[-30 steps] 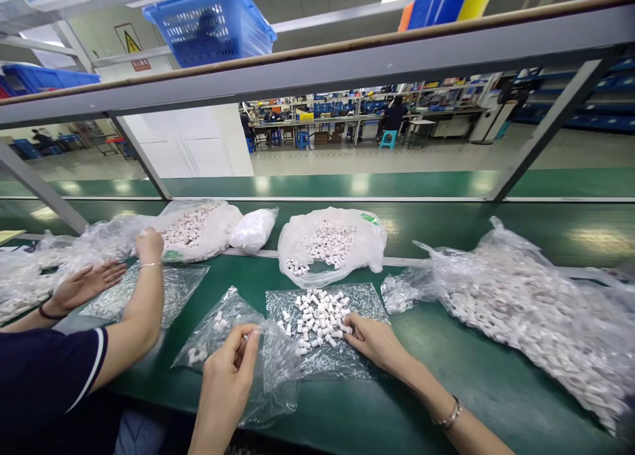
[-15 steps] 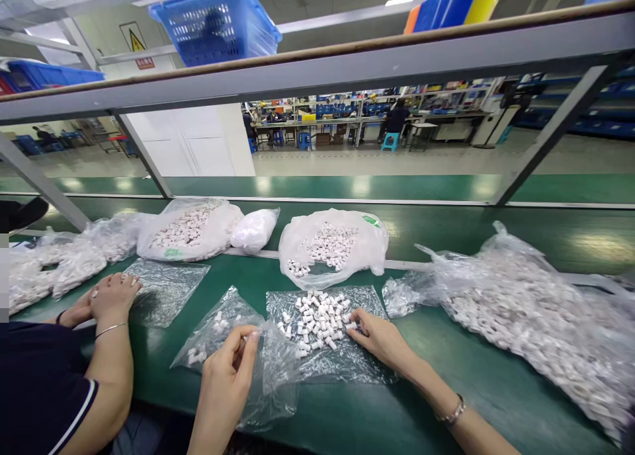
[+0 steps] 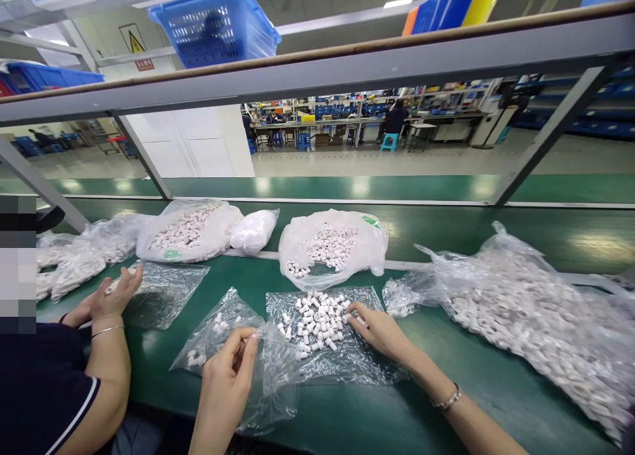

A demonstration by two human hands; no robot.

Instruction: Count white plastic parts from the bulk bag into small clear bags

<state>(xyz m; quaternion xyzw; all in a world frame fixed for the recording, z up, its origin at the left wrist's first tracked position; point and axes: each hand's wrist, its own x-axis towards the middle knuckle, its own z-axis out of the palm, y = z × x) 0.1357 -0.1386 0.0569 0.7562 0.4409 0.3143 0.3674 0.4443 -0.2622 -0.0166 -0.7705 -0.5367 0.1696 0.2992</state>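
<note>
My left hand [image 3: 227, 375] is closed, thumb against fingers, on the edge of a clear plastic bag [image 3: 270, 389]. A few white fittings show inside the bag's far left part. To its right, a heap of small white plastic fittings [image 3: 320, 321] lies on a flat clear plastic sheet or bag [image 3: 347, 366]. My right hand [image 3: 374, 329] is at the heap's right edge, its fingers bent around a white fitting that is partly hidden by them.
An open bag of fittings [image 3: 367, 243] stands behind the heap. Another full bag [image 3: 223, 230] and a small white bundle [image 3: 255, 231] are further left. A large bag of fittings [image 3: 536, 309] covers the right. At left, a co-worker's hands [image 3: 112, 296] handle fittings above a clear bag.
My right hand has shifted slightly up and its fingers have curled further in at the heap's edge. My left hand keeps its hold. The co-worker's hands have opened somewhat.
</note>
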